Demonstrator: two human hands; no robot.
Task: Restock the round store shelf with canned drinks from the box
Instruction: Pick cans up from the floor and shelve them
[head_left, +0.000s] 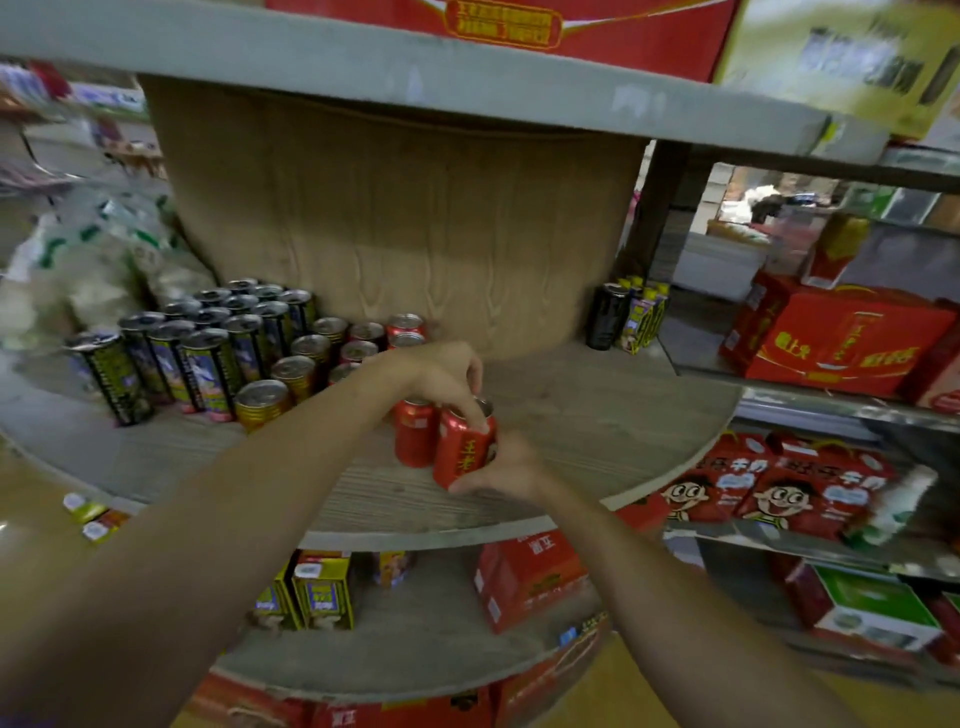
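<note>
Two red drink cans stand close together on the round wooden shelf (597, 415). My left hand (441, 379) reaches over them from above, fingers on the rim of the right red can (460, 449). My right hand (506, 470) grips the lower side of that same can, which tilts slightly. The left red can (414, 431) stands upright beside it, under my left palm. Further red cans (405, 325) stand in rows behind. The box is not in view.
Tall black-and-yellow cans (171, 353) and gold-topped cans (260, 402) crowd the shelf's left. A black can and cartons (623, 317) stand at the right, by the wooden centre column (405, 234). Red gift boxes (841, 343) fill neighbouring racks; yellow cartons (322, 587) sit on the tier below.
</note>
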